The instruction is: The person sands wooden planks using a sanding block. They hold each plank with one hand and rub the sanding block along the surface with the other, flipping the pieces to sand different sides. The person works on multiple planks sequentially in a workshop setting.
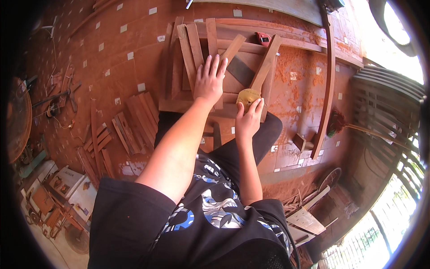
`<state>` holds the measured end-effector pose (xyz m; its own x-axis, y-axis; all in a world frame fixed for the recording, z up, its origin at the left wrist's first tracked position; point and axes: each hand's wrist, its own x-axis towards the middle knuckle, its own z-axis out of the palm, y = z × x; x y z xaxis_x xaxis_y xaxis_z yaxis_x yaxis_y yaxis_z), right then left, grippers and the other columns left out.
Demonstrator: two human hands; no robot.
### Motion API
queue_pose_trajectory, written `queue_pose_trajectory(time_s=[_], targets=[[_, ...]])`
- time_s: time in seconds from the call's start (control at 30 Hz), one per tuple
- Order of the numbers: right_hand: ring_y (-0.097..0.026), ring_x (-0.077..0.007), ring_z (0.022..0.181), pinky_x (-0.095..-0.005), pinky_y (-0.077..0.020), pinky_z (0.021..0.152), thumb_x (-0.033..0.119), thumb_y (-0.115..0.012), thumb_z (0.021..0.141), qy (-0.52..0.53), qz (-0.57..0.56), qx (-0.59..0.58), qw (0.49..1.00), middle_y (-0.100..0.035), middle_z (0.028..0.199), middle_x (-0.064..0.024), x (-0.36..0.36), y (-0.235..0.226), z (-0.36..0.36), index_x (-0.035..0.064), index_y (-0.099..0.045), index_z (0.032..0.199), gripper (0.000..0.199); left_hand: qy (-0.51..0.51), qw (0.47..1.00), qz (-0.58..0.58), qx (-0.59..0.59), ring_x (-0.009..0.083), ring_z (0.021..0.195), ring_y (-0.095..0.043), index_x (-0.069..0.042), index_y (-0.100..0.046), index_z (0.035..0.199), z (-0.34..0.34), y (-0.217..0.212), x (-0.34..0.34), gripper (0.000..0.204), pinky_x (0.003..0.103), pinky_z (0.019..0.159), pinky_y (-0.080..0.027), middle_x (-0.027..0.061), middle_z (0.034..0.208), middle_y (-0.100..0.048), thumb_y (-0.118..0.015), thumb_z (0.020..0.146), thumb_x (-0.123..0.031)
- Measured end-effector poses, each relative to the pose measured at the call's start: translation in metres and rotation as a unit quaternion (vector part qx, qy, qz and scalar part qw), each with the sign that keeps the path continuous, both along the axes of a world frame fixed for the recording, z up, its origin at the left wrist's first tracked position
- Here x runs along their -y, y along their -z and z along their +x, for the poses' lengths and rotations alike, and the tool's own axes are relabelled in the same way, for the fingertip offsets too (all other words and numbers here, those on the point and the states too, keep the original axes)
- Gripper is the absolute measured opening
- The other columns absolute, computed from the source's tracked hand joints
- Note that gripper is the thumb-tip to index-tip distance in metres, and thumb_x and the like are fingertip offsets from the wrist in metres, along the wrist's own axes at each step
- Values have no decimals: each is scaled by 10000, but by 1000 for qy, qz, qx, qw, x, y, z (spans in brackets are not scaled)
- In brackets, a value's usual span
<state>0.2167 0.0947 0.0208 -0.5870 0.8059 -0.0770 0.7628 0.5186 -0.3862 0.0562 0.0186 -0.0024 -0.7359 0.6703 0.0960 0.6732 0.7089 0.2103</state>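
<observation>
My left hand (209, 80) lies flat, fingers spread, on a stack of reddish wooden slats (193, 47) that rest on a low wooden bench (179, 105) in front of my knees. My right hand (248, 119) grips a round yellowish sanding disc (247, 95) and presses it against the near end of a slanted wooden slat (266, 62). A dark flat sheet (240, 70) lies between the slats, just right of my left fingers.
Loose wooden slats (134, 121) lie on the red dusty floor at left. A small red tool (264, 39) sits behind the slats. A long curved wooden piece (329, 80) stands at right, boxes (67, 184) at lower left, and a slatted wooden frame (385, 103) at far right.
</observation>
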Motion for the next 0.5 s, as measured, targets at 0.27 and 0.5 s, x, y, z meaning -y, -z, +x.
queue_pose_trajectory(time_s=[0.27, 0.5], targets=[[-369, -455, 1467, -438, -419, 1161, 201, -622, 1001, -19, 74, -55, 996, -364, 1566, -324, -26, 18, -43, -161, -407, 1450, 615, -1, 1000, 7, 3, 318, 1498, -357, -234, -342, 1610, 0, -1, 0, 600, 527, 1166, -358, 88, 1623, -390, -519, 1037, -238], [-371, -451, 1468, -443, -389, 1185, 229, -618, 1007, 18, 84, -90, 992, -375, 1554, -339, -106, 36, -110, -166, -417, 1442, 620, 1, 1000, -3, 0, 313, 1496, -360, -230, -365, 1602, 1, -3, -1, 602, 518, 1166, -362, 81, 1618, -397, -542, 1027, -252]])
